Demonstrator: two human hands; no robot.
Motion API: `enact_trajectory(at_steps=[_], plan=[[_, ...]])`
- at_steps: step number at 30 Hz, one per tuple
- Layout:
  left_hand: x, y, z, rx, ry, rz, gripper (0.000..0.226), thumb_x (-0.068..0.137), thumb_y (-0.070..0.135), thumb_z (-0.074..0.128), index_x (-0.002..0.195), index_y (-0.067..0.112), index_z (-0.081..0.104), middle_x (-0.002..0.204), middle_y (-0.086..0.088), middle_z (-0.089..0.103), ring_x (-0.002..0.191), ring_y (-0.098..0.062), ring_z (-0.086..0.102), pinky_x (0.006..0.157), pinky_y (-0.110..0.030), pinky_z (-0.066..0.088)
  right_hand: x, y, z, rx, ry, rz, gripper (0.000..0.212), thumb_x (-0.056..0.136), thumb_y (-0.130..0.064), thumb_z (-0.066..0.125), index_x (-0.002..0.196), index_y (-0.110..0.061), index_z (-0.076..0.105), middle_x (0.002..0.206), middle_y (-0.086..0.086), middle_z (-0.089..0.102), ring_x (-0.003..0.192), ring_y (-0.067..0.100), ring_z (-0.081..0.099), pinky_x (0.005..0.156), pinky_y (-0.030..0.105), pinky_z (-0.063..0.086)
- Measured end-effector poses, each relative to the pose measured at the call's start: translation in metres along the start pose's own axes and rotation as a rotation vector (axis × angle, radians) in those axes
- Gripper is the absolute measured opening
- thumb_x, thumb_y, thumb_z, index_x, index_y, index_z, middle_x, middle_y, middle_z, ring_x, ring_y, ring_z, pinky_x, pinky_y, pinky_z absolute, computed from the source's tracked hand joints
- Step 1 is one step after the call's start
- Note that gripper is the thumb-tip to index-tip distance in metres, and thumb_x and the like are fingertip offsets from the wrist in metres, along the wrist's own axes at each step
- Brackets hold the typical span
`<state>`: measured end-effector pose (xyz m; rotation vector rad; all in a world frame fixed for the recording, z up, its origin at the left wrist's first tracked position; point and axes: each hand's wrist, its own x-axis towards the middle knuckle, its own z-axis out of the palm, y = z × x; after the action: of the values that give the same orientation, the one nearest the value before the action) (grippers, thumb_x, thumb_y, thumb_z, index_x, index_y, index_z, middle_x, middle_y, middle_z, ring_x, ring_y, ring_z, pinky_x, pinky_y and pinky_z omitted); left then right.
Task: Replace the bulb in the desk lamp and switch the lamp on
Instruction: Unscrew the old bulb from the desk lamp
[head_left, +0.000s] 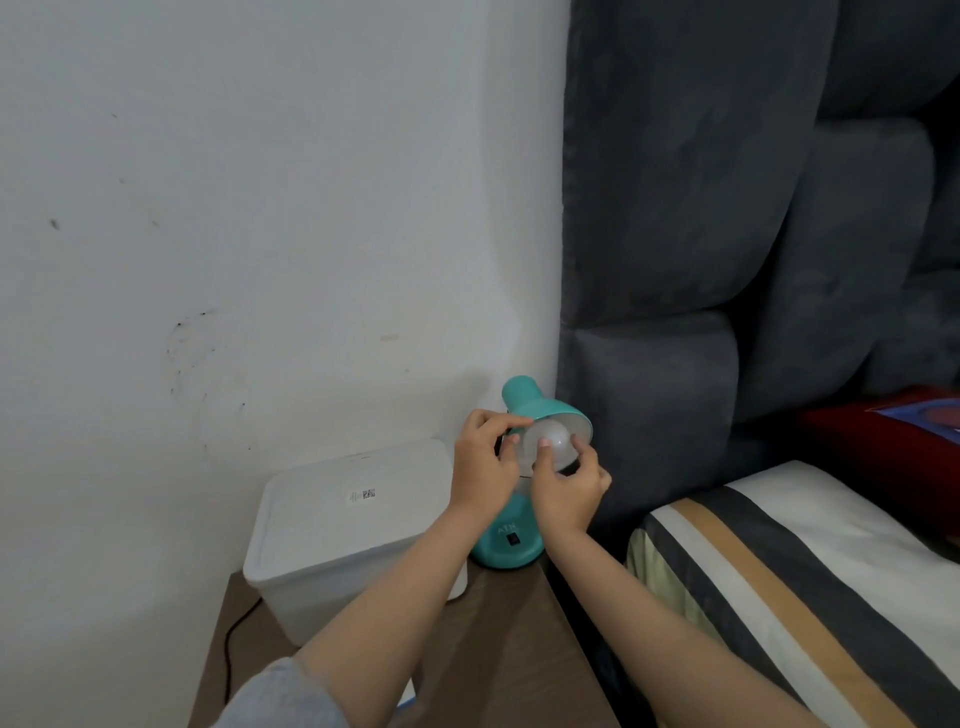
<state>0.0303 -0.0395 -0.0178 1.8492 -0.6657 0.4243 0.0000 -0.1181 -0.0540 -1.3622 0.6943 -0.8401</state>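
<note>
Two hands are raised to a teal desk lamp (506, 540): its white bulb (550, 441) is gripped by the right hand (569, 493), its shade (540, 402) pinched by the left hand (483, 462).

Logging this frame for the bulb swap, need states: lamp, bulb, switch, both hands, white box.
lamp: upright on table, unlit, shade tilted toward camera
bulb: in the shade opening, unlit; seating in socket hidden
switch: on lamp base, untouched; position unreadable
left hand: fingers at shade rim
right hand: fingers gripping bulb
white box: lid closed
</note>
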Motion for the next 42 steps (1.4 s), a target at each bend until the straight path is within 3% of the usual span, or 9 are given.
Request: enact_trajectory(at_steps=[3, 6, 14, 20, 24, 28, 33, 37, 42], plan=[[0.000, 0.000, 0.001, -0.001, 0.004, 0.001, 0.027, 0.084, -0.002, 0.057, 0.097, 0.018, 0.071, 0.096, -0.003, 0.057, 0.085, -0.007, 0.058, 0.078, -0.005, 0.042, 0.000, 0.001, -0.001, 0.036, -0.037, -0.030, 0.047, 0.082, -0.018, 0.071, 0.125, -0.017, 0.052, 0.124, 0.009, 0.035, 0.087, 0.021, 0.064, 0.084, 0.029, 0.052], [0.000, 0.000, 0.001, 0.002, 0.004, 0.000, 0.028, 0.083, -0.002, 0.057, 0.096, 0.018, 0.071, 0.096, -0.004, 0.057, 0.086, -0.009, 0.058, 0.079, -0.004, 0.042, -0.001, 0.006, 0.001, 0.099, -0.072, -0.051, 0.050, 0.076, -0.002, 0.074, 0.118, -0.021, 0.056, 0.123, 0.005, 0.032, 0.096, 0.030, 0.063, 0.090, 0.038, 0.054], [-0.001, -0.001, 0.002, -0.004, -0.005, -0.019, 0.025, 0.084, 0.000, 0.057, 0.097, 0.017, 0.071, 0.098, -0.003, 0.057, 0.088, -0.006, 0.058, 0.080, -0.003, 0.042, -0.003, 0.003, 0.007, 0.099, -0.010, 0.061, 0.061, 0.080, -0.034, 0.071, 0.132, -0.020, 0.042, 0.127, 0.012, 0.051, 0.103, 0.024, 0.060, 0.086, 0.038, 0.054], [-0.001, 0.001, 0.002, -0.009, -0.001, -0.030, 0.028, 0.084, -0.001, 0.057, 0.096, 0.020, 0.070, 0.098, -0.003, 0.056, 0.088, -0.007, 0.057, 0.079, -0.002, 0.041, -0.003, 0.006, 0.005, 0.117, -0.058, -0.008, 0.058, 0.075, 0.005, 0.070, 0.120, -0.024, 0.049, 0.127, 0.006, 0.033, 0.102, 0.031, 0.061, 0.088, 0.044, 0.056], [-0.001, 0.001, 0.002, -0.013, -0.002, -0.024, 0.028, 0.084, -0.001, 0.057, 0.096, 0.020, 0.071, 0.098, -0.004, 0.057, 0.088, -0.007, 0.058, 0.079, -0.002, 0.041, -0.003, 0.007, 0.005, 0.195, -0.021, 0.080, 0.065, 0.079, -0.015, 0.074, 0.134, -0.019, 0.038, 0.133, 0.012, 0.046, 0.098, 0.022, 0.062, 0.079, 0.029, 0.054], [-0.001, 0.000, 0.002, -0.021, 0.002, -0.038, 0.027, 0.084, 0.000, 0.057, 0.096, 0.020, 0.070, 0.099, -0.004, 0.057, 0.089, -0.007, 0.058, 0.079, -0.002, 0.041, 0.000, 0.007, 0.008, 0.175, -0.011, 0.106, 0.057, 0.079, -0.025, 0.073, 0.128, -0.019, 0.045, 0.126, 0.012, 0.058, 0.106, 0.025, 0.062, 0.089, 0.041, 0.055], [-0.001, 0.000, 0.001, -0.026, -0.003, -0.035, 0.029, 0.084, -0.001, 0.057, 0.096, 0.021, 0.071, 0.097, -0.003, 0.056, 0.087, -0.007, 0.057, 0.079, -0.003, 0.042, 0.004, 0.005, 0.005, 0.184, -0.068, 0.000, 0.053, 0.072, 0.001, 0.074, 0.112, -0.023, 0.050, 0.125, 0.013, 0.052, 0.108, 0.026, 0.060, 0.085, 0.033, 0.055], [-0.001, 0.000, 0.001, -0.025, -0.001, -0.033, 0.027, 0.084, -0.001, 0.057, 0.096, 0.020, 0.071, 0.097, -0.002, 0.056, 0.088, -0.007, 0.058, 0.080, -0.003, 0.042, -0.001, -0.001, 0.006, 0.234, -0.017, 0.067, 0.056, 0.080, -0.017, 0.072, 0.129, -0.020, 0.045, 0.134, 0.007, 0.051, 0.118, 0.022, 0.055, 0.089, 0.029, 0.049], [-0.002, 0.000, 0.001, -0.024, -0.010, -0.044, 0.025, 0.084, 0.000, 0.057, 0.097, 0.018, 0.070, 0.097, -0.001, 0.056, 0.090, -0.007, 0.058, 0.081, -0.002, 0.041, 0.002, -0.001, 0.009, 0.174, 0.002, 0.183, 0.062, 0.082, -0.032, 0.070, 0.134, -0.015, 0.041, 0.130, 0.010, 0.057, 0.109, 0.025, 0.061, 0.092, 0.040, 0.053]])
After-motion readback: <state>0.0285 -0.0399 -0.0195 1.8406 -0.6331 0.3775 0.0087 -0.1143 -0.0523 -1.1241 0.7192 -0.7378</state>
